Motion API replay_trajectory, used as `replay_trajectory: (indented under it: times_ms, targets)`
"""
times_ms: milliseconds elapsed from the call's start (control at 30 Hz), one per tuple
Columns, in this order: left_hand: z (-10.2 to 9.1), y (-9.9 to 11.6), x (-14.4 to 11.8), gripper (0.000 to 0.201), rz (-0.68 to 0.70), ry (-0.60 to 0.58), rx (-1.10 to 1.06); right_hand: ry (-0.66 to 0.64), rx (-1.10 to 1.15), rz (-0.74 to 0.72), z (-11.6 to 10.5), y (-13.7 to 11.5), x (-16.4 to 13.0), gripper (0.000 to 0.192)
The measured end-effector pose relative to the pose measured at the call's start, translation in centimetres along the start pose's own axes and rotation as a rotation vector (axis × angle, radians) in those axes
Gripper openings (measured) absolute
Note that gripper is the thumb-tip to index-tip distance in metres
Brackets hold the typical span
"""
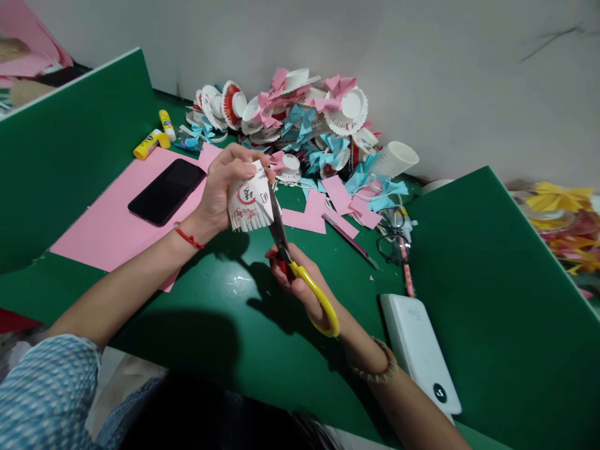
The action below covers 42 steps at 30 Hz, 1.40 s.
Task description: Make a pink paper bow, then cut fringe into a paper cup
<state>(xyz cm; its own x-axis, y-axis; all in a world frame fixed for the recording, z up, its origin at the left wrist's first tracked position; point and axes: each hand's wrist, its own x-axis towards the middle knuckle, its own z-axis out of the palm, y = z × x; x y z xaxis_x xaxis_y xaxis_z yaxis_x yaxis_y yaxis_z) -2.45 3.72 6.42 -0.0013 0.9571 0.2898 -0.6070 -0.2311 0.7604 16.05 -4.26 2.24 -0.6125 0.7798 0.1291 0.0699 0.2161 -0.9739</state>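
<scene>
My left hand (225, 181) pinches a white paper cup (250, 200) with red print, its lower edge slit into a fringe of narrow strips. In my right hand (304, 278) is a pair of scissors (323, 309) with yellow and red handles, my fingers through the loops. The scissor blades point up and away, against the right side of the cup; how far apart the blades are is hard to make out. Below my left wrist a black phone (166, 190) lies on a pink paper sheet (103, 231).
Fringed cup figures with pink and blue bows (300, 125) pile up along the wall. Nearby are stacked white cups (396, 159), glue sticks (147, 144), a craft knife (349, 237), glasses (394, 234) and a white power bank (419, 350). Green partitions (497, 300) flank the desk.
</scene>
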Motion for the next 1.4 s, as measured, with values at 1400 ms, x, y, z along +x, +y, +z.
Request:
replay_trajectory:
  times_ms: [1400]
  targets:
    - [-0.01, -0.31, -0.04, 0.023, 0.002, 0.009, 0.003, 0.016, -0.027, 0.029, 0.10, -0.23, -0.03, 0.058]
